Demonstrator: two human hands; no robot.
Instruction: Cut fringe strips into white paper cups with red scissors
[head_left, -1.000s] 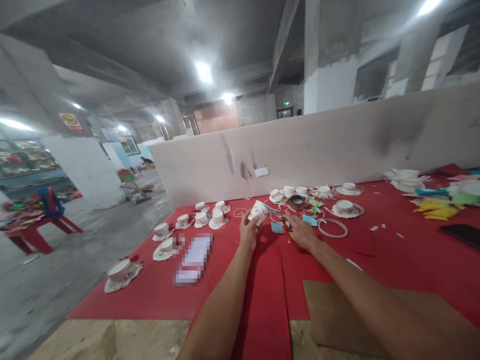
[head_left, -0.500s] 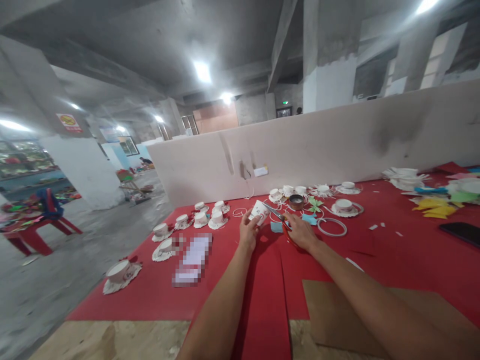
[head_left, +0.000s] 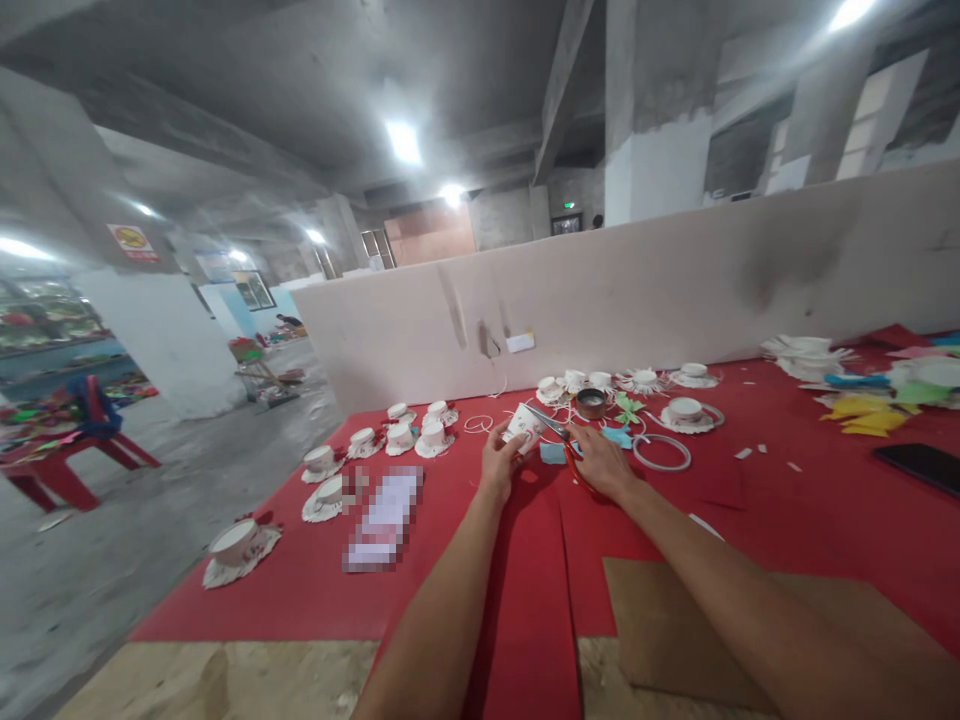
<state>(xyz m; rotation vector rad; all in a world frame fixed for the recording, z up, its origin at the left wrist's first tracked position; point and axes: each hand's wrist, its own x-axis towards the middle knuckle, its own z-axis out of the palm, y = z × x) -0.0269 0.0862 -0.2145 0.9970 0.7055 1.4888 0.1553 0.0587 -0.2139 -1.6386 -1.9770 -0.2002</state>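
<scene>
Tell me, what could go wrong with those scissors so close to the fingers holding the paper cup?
The scissors in the right hand point their blades at the paper cup, right beside the left hand; a slip might nick those fingers. The thin cup might crumple or cut crookedly. Loose white rings and paper scraps lie close and might get swept aside.
</scene>
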